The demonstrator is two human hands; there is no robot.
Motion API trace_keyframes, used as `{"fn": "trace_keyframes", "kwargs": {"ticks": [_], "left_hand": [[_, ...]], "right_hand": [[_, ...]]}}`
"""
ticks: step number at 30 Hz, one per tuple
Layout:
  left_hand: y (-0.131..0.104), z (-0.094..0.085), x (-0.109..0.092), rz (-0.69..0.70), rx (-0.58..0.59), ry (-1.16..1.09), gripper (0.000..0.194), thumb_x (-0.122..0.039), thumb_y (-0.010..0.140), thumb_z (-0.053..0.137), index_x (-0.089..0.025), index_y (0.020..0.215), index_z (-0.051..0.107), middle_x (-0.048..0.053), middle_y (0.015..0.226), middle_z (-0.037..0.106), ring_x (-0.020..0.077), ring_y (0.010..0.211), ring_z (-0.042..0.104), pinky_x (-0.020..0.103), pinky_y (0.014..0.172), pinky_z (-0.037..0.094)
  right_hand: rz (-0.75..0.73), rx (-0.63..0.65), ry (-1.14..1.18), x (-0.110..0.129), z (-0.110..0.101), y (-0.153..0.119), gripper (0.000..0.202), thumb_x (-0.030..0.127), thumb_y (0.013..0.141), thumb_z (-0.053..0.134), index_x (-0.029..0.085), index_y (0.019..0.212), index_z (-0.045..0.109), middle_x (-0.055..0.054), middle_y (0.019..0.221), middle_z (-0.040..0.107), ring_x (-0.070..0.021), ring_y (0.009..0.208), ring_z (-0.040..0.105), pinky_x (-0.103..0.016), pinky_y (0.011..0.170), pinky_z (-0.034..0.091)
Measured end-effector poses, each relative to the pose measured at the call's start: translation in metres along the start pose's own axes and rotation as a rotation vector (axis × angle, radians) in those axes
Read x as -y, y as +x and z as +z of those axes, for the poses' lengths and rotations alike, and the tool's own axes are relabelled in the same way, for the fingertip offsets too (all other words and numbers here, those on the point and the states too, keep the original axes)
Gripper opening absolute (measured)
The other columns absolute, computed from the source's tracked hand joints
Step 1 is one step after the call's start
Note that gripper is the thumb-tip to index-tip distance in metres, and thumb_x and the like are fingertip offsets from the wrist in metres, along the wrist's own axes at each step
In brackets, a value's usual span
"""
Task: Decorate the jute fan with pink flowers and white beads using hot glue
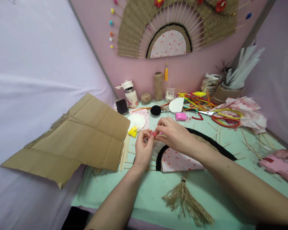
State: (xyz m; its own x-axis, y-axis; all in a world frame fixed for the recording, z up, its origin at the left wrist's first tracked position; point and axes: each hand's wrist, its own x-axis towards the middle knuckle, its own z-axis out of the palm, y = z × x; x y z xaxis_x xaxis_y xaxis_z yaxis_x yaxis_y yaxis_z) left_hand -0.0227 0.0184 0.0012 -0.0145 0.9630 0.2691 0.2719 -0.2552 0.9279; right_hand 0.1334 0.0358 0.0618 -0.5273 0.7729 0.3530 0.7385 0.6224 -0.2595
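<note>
1 small pink-red piece (pixel 153 134) sits where my 2 hands meet, held over the left part of a fan-shaped work (pixel 179 160) lying on the green table (pixel 115 196). My left hand (pixel 144 148) is pinched on it, thumb and fingertips together; my right hand (pixel 174 134) has its fingertips drawn in right beside it, though I cannot tell whether they clamp it too. I think I hold it from 2 sides because something this tiny needs steadying. A yellow packet (pixel 132 131) and a pink packet (pixel 181 116) lie near my fingers, probably for easy reach. Scissors (pixel 207 113) and a pink glue gun (pixel 279 164) are off to my right, well apart from my grip. The cardboard sheet (pixel 86 137) reaches past the table's left edge and, I judge, limits that elbow. Room for moving seems widest along the near edge, left of the straw-coloured tassel (pixel 187 199).
</note>
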Motion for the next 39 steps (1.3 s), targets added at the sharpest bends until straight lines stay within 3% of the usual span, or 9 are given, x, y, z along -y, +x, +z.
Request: {"fn": "trace_keyframes", "kwargs": {"ticks": [3, 7, 12, 21, 30, 39], "left_hand": [[0.001, 0.0, -0.004, -0.095, -0.028, -0.215, 0.015, -0.03, 0.087, 0.055, -0.02, 0.081, 0.044, 0.006, 0.109, 0.058, 0.0152, 0.099, 0.061, 0.032, 0.088, 0.05], [0.001, -0.001, -0.008, -0.146, -0.047, -0.318, 0.019, -0.03, 0.083, 0.062, -0.019, 0.078, 0.047, 0.005, 0.106, 0.058, 0.0134, 0.093, 0.06, 0.029, 0.085, 0.05], [-0.001, 0.001, -0.006, -0.118, -0.063, -0.332, 0.018, -0.028, 0.083, 0.063, -0.019, 0.079, 0.048, 0.004, 0.101, 0.059, 0.0132, 0.093, 0.06, 0.029, 0.085, 0.049], [-0.001, 0.005, -0.002, 0.023, -0.046, -0.263, 0.014, -0.022, 0.083, 0.061, -0.019, 0.077, 0.049, 0.004, 0.092, 0.058, 0.0145, 0.092, 0.057, 0.029, 0.089, 0.044], [-0.001, 0.003, -0.004, -0.001, 0.035, -0.25, 0.013, -0.021, 0.086, 0.056, -0.02, 0.078, 0.046, 0.003, 0.09, 0.059, 0.0145, 0.091, 0.057, 0.028, 0.085, 0.044], [-0.002, 0.0, -0.003, -0.008, 0.053, -0.186, 0.01, -0.021, 0.087, 0.053, -0.021, 0.08, 0.045, 0.002, 0.089, 0.06, 0.0145, 0.088, 0.059, 0.028, 0.08, 0.045]], "right_hand": [[0.005, -0.008, -0.083, 0.006, 0.001, 0.0, 0.009, 0.023, 0.088, 0.064, 0.017, 0.09, 0.07, -0.01, 0.099, 0.06, -0.0235, 0.093, 0.053, -0.03, 0.064, 0.042], [0.042, 0.028, -0.148, 0.012, 0.001, 0.001, 0.015, 0.026, 0.091, 0.06, 0.018, 0.092, 0.073, -0.011, 0.098, 0.061, -0.0242, 0.092, 0.054, -0.032, 0.063, 0.043], [0.087, 0.019, -0.161, 0.013, 0.004, 0.0, 0.019, 0.03, 0.092, 0.059, 0.017, 0.089, 0.073, -0.012, 0.098, 0.064, -0.0247, 0.093, 0.055, -0.032, 0.063, 0.044], [0.175, 0.01, -0.165, 0.012, 0.015, -0.001, 0.014, 0.022, 0.09, 0.056, 0.019, 0.089, 0.07, -0.007, 0.107, 0.065, -0.0224, 0.097, 0.056, -0.031, 0.056, 0.042], [0.207, 0.02, -0.042, 0.011, 0.017, -0.001, 0.009, 0.022, 0.083, 0.054, 0.02, 0.079, 0.061, -0.007, 0.108, 0.064, -0.0236, 0.098, 0.058, -0.032, 0.064, 0.047], [0.303, 0.08, 0.298, 0.003, 0.01, 0.004, 0.012, 0.021, 0.074, 0.058, 0.021, 0.063, 0.055, -0.005, 0.117, 0.066, -0.0224, 0.096, 0.065, -0.034, 0.083, 0.048]]}}
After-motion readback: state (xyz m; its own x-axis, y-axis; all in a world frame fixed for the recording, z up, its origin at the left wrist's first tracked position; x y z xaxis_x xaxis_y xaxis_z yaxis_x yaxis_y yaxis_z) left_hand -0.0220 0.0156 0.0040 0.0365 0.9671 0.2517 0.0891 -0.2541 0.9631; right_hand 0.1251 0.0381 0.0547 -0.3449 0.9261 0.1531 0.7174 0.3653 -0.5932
